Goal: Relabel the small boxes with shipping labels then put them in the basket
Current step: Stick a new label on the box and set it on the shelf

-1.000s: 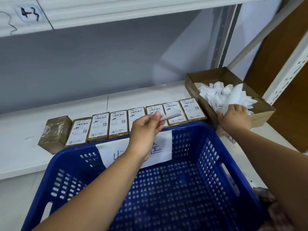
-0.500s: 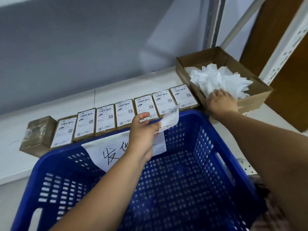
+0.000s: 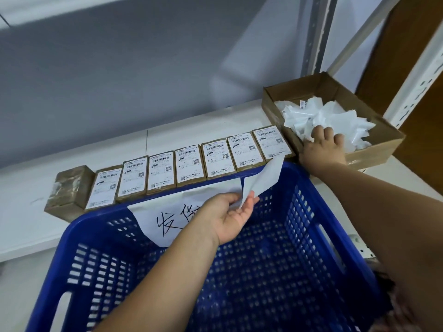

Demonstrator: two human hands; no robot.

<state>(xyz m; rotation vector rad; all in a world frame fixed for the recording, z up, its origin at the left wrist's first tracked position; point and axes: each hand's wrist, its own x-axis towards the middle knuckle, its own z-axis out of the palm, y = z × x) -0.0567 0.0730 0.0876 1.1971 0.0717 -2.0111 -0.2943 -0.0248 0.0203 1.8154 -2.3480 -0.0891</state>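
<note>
Seven brown small boxes (image 3: 190, 165) with white barcode labels line the shelf (image 3: 191, 130) behind the blue basket (image 3: 299, 224), with one taped unlabelled box (image 3: 69, 188) far left; left hand (image 3: 227, 216) pinches a white sheet (image 3: 262, 179), now palm-up, and right hand (image 3: 321, 147) has gone deeper into the scrap tray (image 3: 374, 154), grip unclear.

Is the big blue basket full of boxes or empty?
Empty, as far as shows. The basket has a bare holey floor, and the small boxes sit outside it on the shelf.

Cardboard tray (image 3: 374, 155) of crumpled paper (image 3: 335, 117), white shelf (image 3: 24, 224), handwritten sign (image 3: 167, 222)
</note>
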